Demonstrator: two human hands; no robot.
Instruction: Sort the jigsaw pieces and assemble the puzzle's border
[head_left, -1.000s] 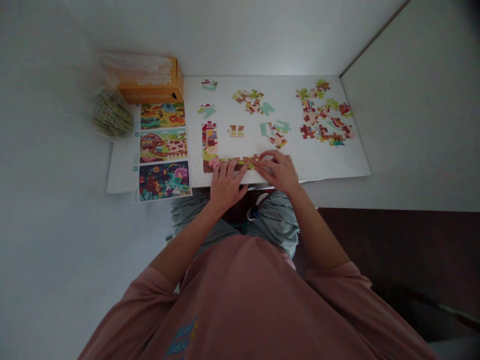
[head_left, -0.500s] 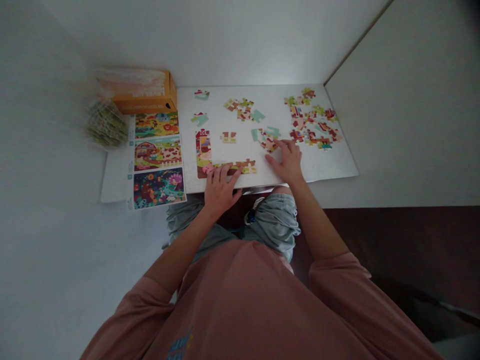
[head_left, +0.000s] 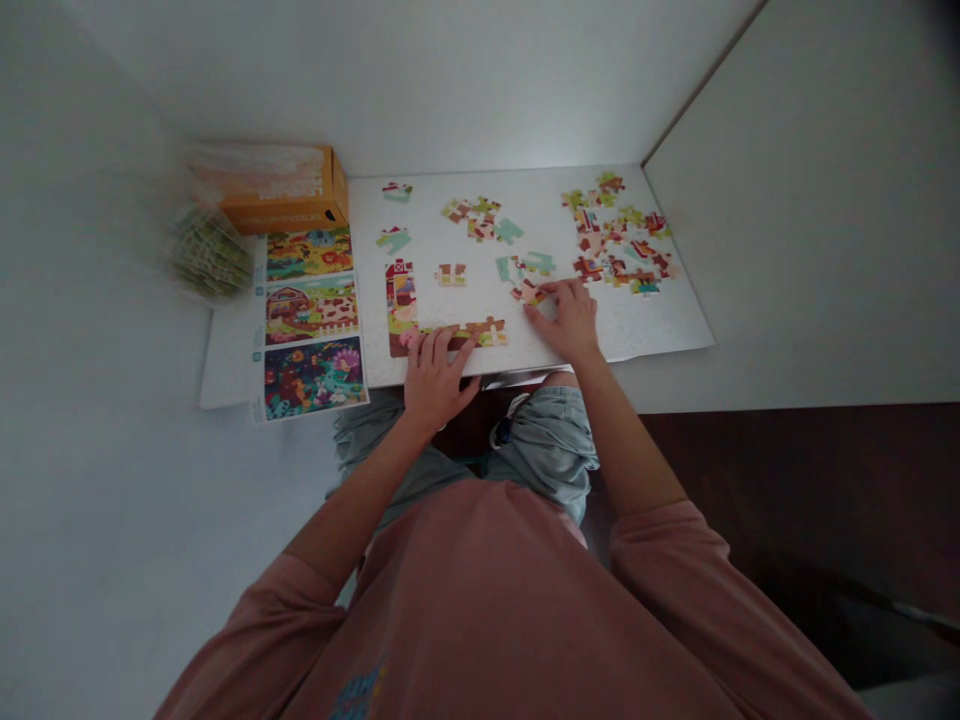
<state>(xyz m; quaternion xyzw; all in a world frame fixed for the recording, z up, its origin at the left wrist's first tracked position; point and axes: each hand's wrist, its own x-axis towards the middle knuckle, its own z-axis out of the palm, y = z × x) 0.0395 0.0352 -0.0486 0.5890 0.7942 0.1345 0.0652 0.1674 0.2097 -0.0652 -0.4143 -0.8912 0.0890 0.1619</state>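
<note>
On the white tabletop, my left hand (head_left: 436,372) lies flat, its fingers apart over the joined puzzle section (head_left: 401,312), an L-shaped strip with a red barn at the upper left and brown ground along the bottom. My right hand (head_left: 568,318) has thumb and index finger at a brown-and-pink puzzle piece (head_left: 527,292), its other fingers curled. Pale green pieces (head_left: 538,262) lie just beyond that piece. A two-part brown and cream fence section (head_left: 451,275) sits between the hands, farther back.
A heap of loose puzzle pieces (head_left: 626,250) covers the table's right part, with a smaller group (head_left: 480,217) at the back. Left of the puzzle are a picture sheet (head_left: 311,310), an orange box (head_left: 289,195) and a clear bag of pieces (head_left: 212,252). Walls border the table.
The brown-and-pink piece under my right fingers has shifted slightly left, away from the pale green pieces. My left hand stays on the joined section. The whole view has moved slightly.
</note>
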